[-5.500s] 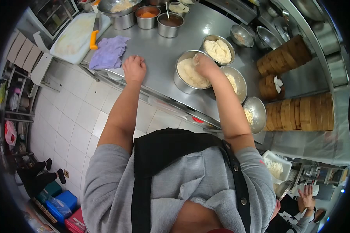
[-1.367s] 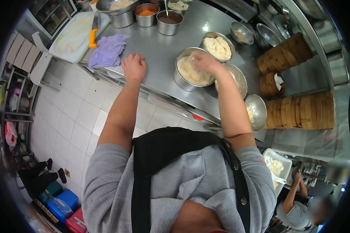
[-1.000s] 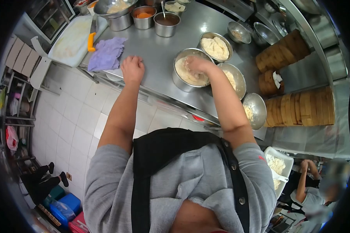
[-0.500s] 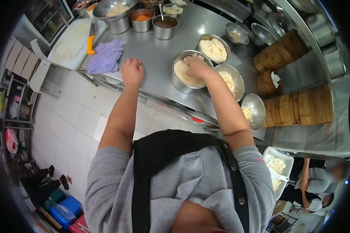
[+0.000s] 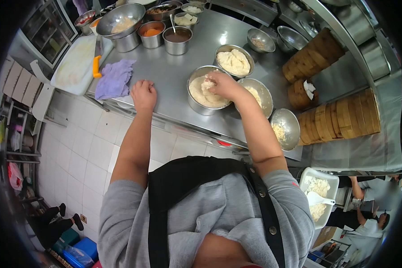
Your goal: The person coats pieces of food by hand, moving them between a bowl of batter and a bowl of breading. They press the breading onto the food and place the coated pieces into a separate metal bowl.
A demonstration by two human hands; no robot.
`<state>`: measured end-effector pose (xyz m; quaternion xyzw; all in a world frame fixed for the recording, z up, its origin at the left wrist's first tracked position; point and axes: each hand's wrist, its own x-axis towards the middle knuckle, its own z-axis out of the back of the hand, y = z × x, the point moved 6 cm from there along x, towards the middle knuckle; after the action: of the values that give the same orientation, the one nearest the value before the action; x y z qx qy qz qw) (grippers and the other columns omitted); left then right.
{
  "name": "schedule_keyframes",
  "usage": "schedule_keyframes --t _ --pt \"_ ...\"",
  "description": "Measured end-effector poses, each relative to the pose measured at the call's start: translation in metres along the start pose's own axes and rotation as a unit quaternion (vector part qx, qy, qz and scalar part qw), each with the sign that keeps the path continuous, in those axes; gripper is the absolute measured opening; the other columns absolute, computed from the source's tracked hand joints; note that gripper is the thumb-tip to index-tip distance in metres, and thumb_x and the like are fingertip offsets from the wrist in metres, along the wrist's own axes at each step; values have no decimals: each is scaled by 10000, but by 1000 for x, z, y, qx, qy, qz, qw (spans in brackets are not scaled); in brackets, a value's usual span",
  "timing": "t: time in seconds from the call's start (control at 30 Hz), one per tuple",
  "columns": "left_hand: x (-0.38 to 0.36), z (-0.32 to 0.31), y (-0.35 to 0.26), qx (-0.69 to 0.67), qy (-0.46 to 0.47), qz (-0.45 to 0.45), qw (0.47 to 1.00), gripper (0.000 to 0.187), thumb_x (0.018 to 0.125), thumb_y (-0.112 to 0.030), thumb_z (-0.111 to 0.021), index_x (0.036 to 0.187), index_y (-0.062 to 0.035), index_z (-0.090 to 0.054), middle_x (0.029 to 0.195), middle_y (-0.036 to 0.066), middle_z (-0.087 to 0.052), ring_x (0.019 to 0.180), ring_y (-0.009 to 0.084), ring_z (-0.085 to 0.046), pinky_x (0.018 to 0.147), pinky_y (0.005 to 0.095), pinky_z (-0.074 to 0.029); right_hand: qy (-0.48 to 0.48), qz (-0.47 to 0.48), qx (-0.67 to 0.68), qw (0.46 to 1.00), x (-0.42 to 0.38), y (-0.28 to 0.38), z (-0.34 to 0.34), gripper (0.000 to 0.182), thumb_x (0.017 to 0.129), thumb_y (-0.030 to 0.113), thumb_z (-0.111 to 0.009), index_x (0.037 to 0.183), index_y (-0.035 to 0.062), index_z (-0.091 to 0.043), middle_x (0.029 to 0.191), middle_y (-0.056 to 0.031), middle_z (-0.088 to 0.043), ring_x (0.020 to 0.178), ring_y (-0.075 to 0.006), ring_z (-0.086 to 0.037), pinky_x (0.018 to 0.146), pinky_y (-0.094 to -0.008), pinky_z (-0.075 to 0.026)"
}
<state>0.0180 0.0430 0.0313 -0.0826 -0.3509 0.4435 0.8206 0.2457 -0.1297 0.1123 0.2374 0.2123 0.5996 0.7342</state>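
Bright, even overhead light; specular glare on the steel counter (image 5: 219, 33) near its far edge; soft shadows beneath the bowls; strong fisheye distortion with a black vignette at the corners; periphery slightly blurred

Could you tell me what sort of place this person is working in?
Most likely a commercial kitchen, perhaps a dumpling or dim sum shop. Stacked bamboo steamers lie along a stainless steel counter, which carries many metal bowls; the right hand is in a bowl of pale filling, and sauce pots stand behind.
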Motion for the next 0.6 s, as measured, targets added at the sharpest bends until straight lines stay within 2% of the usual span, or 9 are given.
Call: schedule_keyframes --t 0.07,0.1,0.2,0.27,0.43,0.53,0.57,0.6 --pt "1 0 0 5 6 6 1000 115 805 -128 -578 888 -129 -659 1016 57 -591 1026 287 -519 929 424 -382 -29 -30 107 993 -9 -5 11 421 722 86 -705 1115 13 -572 1067 -173 -629 983 -289 -615 864 -351 -478" --pt "1 1 -1 7 5 4 1000 115 804 -128 -580 887 -130 -659 1011 57 -591 1022 287 -520 925 425 -384 -43 -39 115 992 -12 -4 18 401 722 76 -706 1091 2 -569 1008 -155 -641 939 -254 -623 841 -324 -481" --pt "1 2 -3 11 -3 -5 1000 113 802 -129 -583 886 -131 -659 997 55 -592 1011 286 -524 914 425 -391 -74 -44 109 990 -19 3 40 390 726 74 -701 1082 2 -560 1005 -140 -643 924 -246 -623 826 -323 -481" --pt "0 0 -1 8 -14 -13 1000 112 801 -131 -584 885 -132 -659 990 54 -592 1005 285 -526 906 424 -396 -105 -29 136 985 -20 3 51 385 737 73 -692 1088 3 -549 957 -114 -630 885 -198 -612 799 -306 -478" --pt "2 0 -1 13 19 16 1000 117 799 -131 -579 884 -134 -661 1009 54 -584 1047 268 -514 962 416 -370 -127 -50 213 968 -18 9 76 342 769 43 -670 1080 -4 -536 928 -74 -612 875 -142 -596 771 -290 -481" --pt "2 -1 -2 13 18 22 1000 116 797 -128 -581 882 -134 -660 1004 55 -582 1047 267 -515 960 417 -372 -137 -21 276 951 -10 6 94 316 785 20 -653 1074 -4 -529 930 -64 -616 862 -140 -597 756 -294 -488" --pt "2 -1 -2 13 17 22 1000 116 796 -126 -582 882 -133 -659 1002 55 -582 1048 267 -515 959 417 -372 -180 3 267 947 -4 -2 100 310 785 10 -648 1069 -16 -527 916 -72 -616 838 -140 -602 737 -291 -493" --pt "2 0 -2 13 6 15 1000 108 798 -125 -583 875 -131 -659 989 56 -586 1026 272 -522 934 418 -382 -195 -11 268 943 -1 -6 107 306 787 9 -646 1067 -19 -525 914 -75 -616 829 -142 -603 735 -291 -494"
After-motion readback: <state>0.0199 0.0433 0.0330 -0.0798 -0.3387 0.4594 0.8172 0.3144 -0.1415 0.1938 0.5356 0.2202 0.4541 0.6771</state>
